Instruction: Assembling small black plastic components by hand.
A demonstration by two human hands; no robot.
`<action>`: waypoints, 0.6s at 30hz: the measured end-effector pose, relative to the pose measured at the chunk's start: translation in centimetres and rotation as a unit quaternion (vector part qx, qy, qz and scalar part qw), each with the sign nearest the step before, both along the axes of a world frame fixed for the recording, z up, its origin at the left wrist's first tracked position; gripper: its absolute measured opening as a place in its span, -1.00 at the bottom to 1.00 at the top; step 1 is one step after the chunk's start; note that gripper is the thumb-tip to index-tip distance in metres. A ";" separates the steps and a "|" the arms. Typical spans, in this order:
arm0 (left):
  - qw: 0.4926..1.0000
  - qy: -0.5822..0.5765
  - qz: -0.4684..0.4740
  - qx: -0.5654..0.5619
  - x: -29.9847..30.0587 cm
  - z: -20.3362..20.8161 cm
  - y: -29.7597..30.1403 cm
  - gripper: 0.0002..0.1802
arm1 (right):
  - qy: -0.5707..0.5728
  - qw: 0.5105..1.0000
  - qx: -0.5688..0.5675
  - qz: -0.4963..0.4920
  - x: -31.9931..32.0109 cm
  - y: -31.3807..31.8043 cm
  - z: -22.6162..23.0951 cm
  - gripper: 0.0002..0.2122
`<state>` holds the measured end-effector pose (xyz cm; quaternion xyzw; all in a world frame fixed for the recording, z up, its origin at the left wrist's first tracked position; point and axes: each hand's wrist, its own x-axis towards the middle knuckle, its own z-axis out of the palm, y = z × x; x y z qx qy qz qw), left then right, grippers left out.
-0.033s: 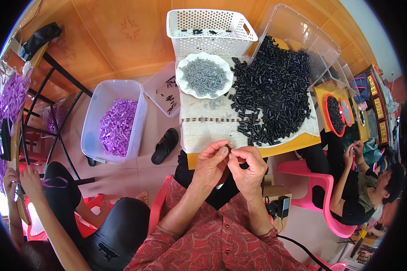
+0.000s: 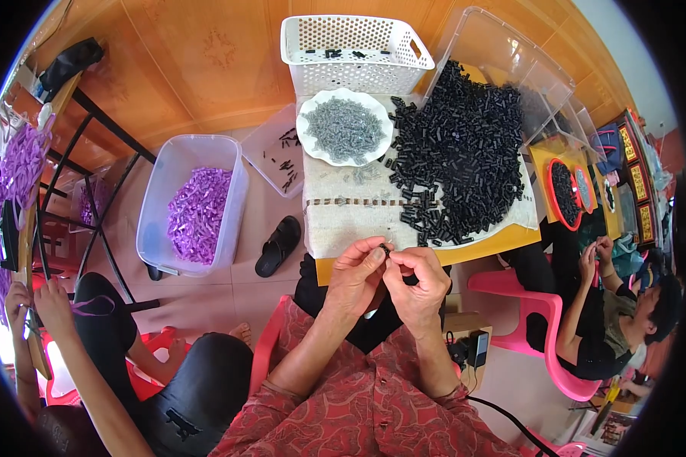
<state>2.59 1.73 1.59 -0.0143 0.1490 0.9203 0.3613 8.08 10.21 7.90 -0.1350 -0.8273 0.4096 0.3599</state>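
Note:
Just off the table's front edge, my left hand (image 2: 353, 276) pinches a small black tube-like piece (image 2: 385, 249) between thumb and fingers. My right hand (image 2: 419, 288) meets it there, its thumb and forefinger closed at the same piece; whether a tiny clear part is in them cannot be made out. Beyond my hands lies a large heap of similar black pieces (image 2: 465, 145) on a pale cloth (image 2: 343, 228). To its left, a white scalloped plate (image 2: 306, 145) holds a mound of small clear grey pieces (image 2: 347, 128), a few of which have spilled onto the cloth.
Behind the plate stands a white perforated basket (image 2: 358, 76); a clear bin (image 2: 503, 42) lies behind the heap. On the floor are a tub (image 2: 149, 221) of purple pieces and a black sandal (image 2: 278, 245). Co-workers sit left, near purple ribbons (image 2: 23, 167), and right, on a pink chair (image 2: 545, 327).

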 end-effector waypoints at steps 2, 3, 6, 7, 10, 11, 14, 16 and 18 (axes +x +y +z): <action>1.000 0.022 0.013 -0.018 0.0 0.0 0.0 -0.80 | 0.010 1.000 0.019 -0.006 -0.1 -0.2 -0.3 -0.84; 0.999 0.022 0.014 -0.018 0.0 0.0 0.0 -0.80 | 0.019 0.999 0.037 -0.011 -0.2 -0.2 -0.4 -0.84; 1.000 -0.006 0.009 -0.004 0.0 -0.2 -0.1 -0.80 | -0.007 1.000 0.003 0.019 -0.1 -0.1 0.4 -0.84; 1.000 -0.007 0.004 0.001 0.0 -0.1 -0.2 -0.80 | -0.007 1.000 0.003 0.018 0.0 0.1 0.2 -0.84; 1.000 -0.009 -0.003 0.006 -0.1 0.0 -0.2 -0.79 | -0.024 0.997 -0.068 0.041 0.5 0.8 -0.2 -0.85; 1.000 -0.010 -0.006 0.005 -0.2 0.0 -0.3 -0.79 | -0.034 0.994 -0.089 0.053 0.6 0.9 -0.2 -0.85; 1.000 0.006 -0.013 0.010 -0.2 -0.5 -0.3 -0.79 | -0.049 0.991 -0.098 0.079 0.6 1.4 0.6 -0.84; 1.000 0.005 -0.018 0.010 -0.2 -0.5 -0.3 -0.79 | -0.055 0.991 -0.085 0.092 0.5 1.6 0.8 -0.84; 1.000 0.005 -0.023 0.009 -0.2 -0.6 -0.4 -0.79 | -0.054 0.992 -0.060 0.095 0.5 1.7 0.8 -0.81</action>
